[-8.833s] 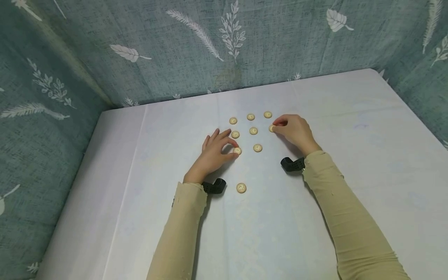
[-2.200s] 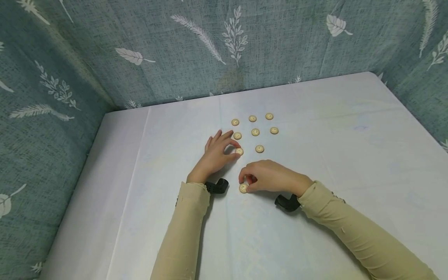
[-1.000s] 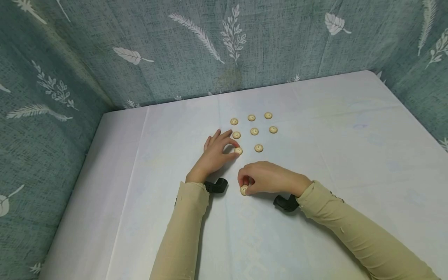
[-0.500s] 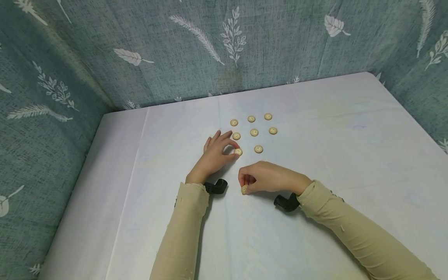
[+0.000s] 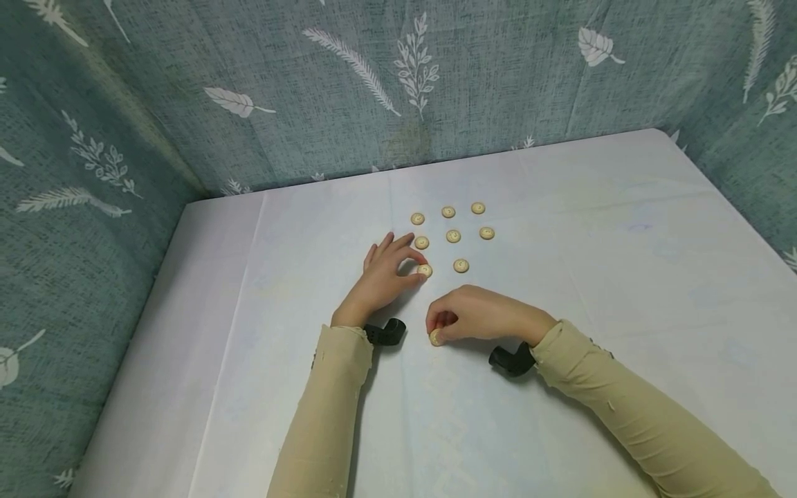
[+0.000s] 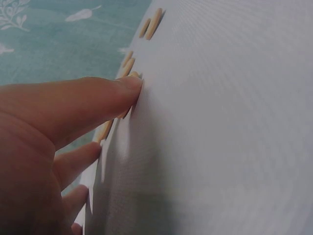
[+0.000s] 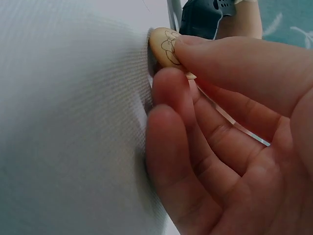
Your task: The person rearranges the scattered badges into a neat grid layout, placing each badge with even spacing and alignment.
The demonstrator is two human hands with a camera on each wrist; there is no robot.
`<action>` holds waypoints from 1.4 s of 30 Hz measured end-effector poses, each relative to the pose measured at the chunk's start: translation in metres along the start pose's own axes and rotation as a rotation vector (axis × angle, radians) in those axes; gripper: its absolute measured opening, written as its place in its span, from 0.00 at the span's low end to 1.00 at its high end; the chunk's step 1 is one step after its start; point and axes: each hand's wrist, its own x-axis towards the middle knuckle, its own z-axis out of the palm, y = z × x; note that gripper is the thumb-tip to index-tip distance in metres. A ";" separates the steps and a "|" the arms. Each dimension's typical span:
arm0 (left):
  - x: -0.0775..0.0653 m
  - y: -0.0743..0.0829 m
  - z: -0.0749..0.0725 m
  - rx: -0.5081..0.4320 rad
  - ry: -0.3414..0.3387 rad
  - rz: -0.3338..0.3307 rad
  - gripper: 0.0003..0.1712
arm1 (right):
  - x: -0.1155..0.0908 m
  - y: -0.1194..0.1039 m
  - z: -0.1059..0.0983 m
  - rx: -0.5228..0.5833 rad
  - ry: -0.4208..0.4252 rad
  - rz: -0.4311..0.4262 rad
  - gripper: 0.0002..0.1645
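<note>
My left hand (image 5: 381,282) pinches a round pale wooden button (image 5: 425,270) between thumb and forefinger on the white table, its other fingers spread. In the left wrist view the thumb covers most of that button. Nearer me, my right hand (image 5: 474,312) pinches another wooden button (image 5: 434,337), partly covered by the fingers. The right wrist view shows a dark flower-like line pattern on this button (image 7: 166,46), tilted between thumb and fingers close to the cloth. Beyond the hands, several matching buttons lie in rows, among them a middle one (image 5: 453,236) and a front one (image 5: 461,265).
A white cloth covers the table (image 5: 623,290). Green leaf-print curtain (image 5: 498,76) hangs along its back and sides. Each wrist wears a black camera, the left one (image 5: 387,332) and the right one (image 5: 512,360), with tan sleeves behind.
Earlier my right hand left the button at the middle row's right end and came to the near one. In the last second that button has tilted in its fingers. My left hand stays put.
</note>
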 end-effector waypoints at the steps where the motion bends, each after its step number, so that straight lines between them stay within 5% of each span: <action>1: 0.000 0.000 0.000 0.002 -0.001 -0.002 0.11 | 0.000 0.000 0.000 0.009 -0.002 0.011 0.03; 24: 0.001 0.002 -0.001 0.020 -0.006 -0.026 0.11 | -0.003 0.009 -0.008 0.103 -0.114 0.011 0.04; 42: 0.002 0.001 0.000 0.013 -0.013 -0.042 0.11 | -0.007 0.019 -0.018 0.125 -0.119 0.059 0.05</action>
